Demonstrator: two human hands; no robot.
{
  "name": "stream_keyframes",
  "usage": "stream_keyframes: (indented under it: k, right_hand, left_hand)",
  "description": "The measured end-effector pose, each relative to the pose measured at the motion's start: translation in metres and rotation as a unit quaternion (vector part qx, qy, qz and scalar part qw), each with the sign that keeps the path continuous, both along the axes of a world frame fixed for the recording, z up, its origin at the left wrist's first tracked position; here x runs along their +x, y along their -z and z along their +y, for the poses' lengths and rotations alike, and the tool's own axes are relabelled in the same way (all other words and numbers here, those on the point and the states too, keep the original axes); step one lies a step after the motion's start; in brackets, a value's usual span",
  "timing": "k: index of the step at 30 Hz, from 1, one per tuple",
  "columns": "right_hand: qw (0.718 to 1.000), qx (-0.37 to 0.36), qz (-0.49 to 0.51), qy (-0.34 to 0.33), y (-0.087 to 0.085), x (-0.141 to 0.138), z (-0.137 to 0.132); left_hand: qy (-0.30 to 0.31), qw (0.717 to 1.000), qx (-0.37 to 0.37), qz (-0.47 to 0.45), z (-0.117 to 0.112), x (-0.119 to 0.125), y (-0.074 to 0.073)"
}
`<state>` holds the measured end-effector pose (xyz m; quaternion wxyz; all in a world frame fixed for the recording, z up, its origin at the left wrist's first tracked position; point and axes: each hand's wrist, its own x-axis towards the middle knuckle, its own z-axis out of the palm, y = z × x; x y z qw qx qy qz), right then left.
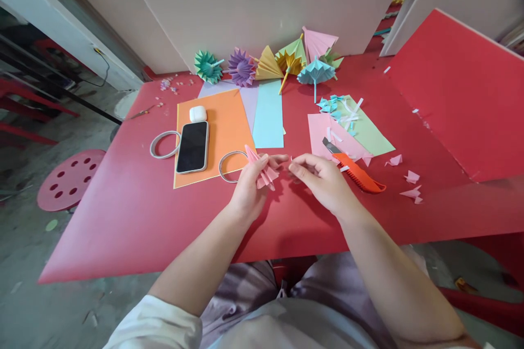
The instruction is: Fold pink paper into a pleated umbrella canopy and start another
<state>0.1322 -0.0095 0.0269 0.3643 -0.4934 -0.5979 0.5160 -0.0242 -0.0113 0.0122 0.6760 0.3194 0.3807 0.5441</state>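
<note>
My left hand (pixel 250 182) is closed on a pleated pink paper piece (pixel 267 174), its folds fanning out past the thumb. To its right, my right hand (pixel 317 177) pinches thumb and forefinger together; a tiny pink bit shows at the tips, too small to name. The two hands are a short gap apart above the red table. Just left of my left hand lies a tape roll (pixel 229 168), partly on an orange sheet (pixel 219 120). Beyond my right hand is an orange utility knife (pixel 364 175) with its blade out, lying partly on a pink sheet (pixel 317 125).
Several folded paper umbrellas (pixel 315 72) line the table's back edge. A phone (pixel 192 147), a white earbud case (pixel 198 114) and a second tape roll (pixel 158 146) lie left. Paper scraps (pixel 411 176) are scattered right, before a red board (pixel 462 98). A pink stool (pixel 69 180) stands left.
</note>
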Motion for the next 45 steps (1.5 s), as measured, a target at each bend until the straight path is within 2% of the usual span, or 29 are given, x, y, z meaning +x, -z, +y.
stream_keyframes:
  k: [4,9,14,18,20,22,25,27,31,39,43,45]
  right_hand:
    - [0.999,0.005,0.032,0.009,0.000,-0.012,-0.007]
    - [0.997,0.058,0.025,0.050,-0.003,-0.018,-0.013]
    - [0.998,0.023,0.051,0.040,-0.003,-0.021,-0.013]
    - [0.996,0.020,0.061,0.059,-0.003,-0.024,-0.015]
    - [0.995,0.057,0.049,0.062,-0.003,-0.024,-0.018]
    - [0.988,0.134,0.019,0.071,-0.003,-0.025,-0.020]
    - [0.962,0.255,-0.041,0.089,-0.002,-0.024,-0.021]
    - [0.949,0.296,-0.066,0.089,-0.002,-0.023,-0.021]
    - [0.937,0.330,-0.082,0.082,-0.003,-0.021,-0.022]
    - [0.928,0.348,-0.120,0.063,-0.004,-0.018,-0.022]
    - [0.907,0.385,-0.146,0.088,-0.004,-0.016,-0.019]
    - [0.908,0.375,-0.152,0.110,-0.005,-0.014,-0.018]
  left_hand:
    - [-0.007,1.000,0.027,0.011,-0.002,0.001,0.001]
    - [0.015,0.999,0.051,0.009,-0.006,0.002,-0.001]
    - [0.026,0.996,0.084,0.022,-0.010,0.004,-0.001]
    - [0.003,0.993,0.108,0.054,-0.011,0.004,0.003]
    - [-0.022,0.988,0.137,0.070,-0.011,0.004,0.004]
    - [-0.047,0.982,0.167,0.075,-0.011,0.004,0.005]
    - [-0.076,0.974,0.200,0.078,-0.011,0.003,0.006]
    - [-0.085,0.970,0.208,0.088,-0.012,0.003,0.005]
    - [-0.089,0.962,0.233,0.108,-0.013,0.001,0.006]
    - [-0.111,0.938,0.284,0.163,-0.011,-0.001,0.012]
    - [-0.101,0.943,0.260,0.181,-0.011,-0.003,0.015]
    - [-0.090,0.948,0.240,0.188,-0.011,-0.003,0.016]
